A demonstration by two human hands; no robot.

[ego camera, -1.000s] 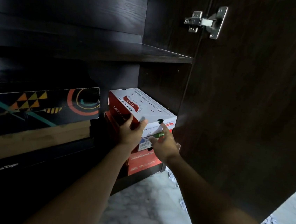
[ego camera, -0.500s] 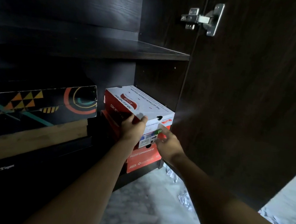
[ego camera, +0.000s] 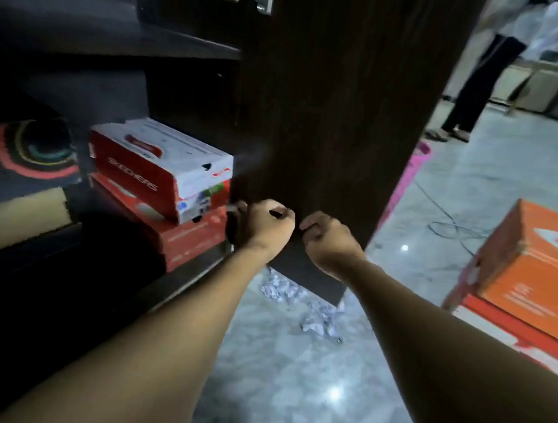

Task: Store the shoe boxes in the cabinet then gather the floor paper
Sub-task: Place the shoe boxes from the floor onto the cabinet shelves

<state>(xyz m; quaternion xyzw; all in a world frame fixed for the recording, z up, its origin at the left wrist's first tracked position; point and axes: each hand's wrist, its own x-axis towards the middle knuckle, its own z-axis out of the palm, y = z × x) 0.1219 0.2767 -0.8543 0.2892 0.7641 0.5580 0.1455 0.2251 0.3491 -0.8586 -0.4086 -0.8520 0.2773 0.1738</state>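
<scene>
Cabinet (ego camera: 187,91) of dark wood stands with its door (ego camera: 332,113) open. An orange shoe box (ego camera: 540,266), its print blurred, sits on the floor (ego camera: 287,384) at the right. At the bottom shelf's right end, a white-and-red box (ego camera: 158,167) marked SKECHERS lies on a red box (ego camera: 192,240). Left hand (ego camera: 266,223) and right hand (ego camera: 328,240) are clenched before the door's lower edge, nothing visible in either. Crumpled paper (ego camera: 279,289) lies on the floor below the door.

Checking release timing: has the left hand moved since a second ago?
Yes: the left hand left the white shoe box, drawing back rightward to the cabinet door.
</scene>
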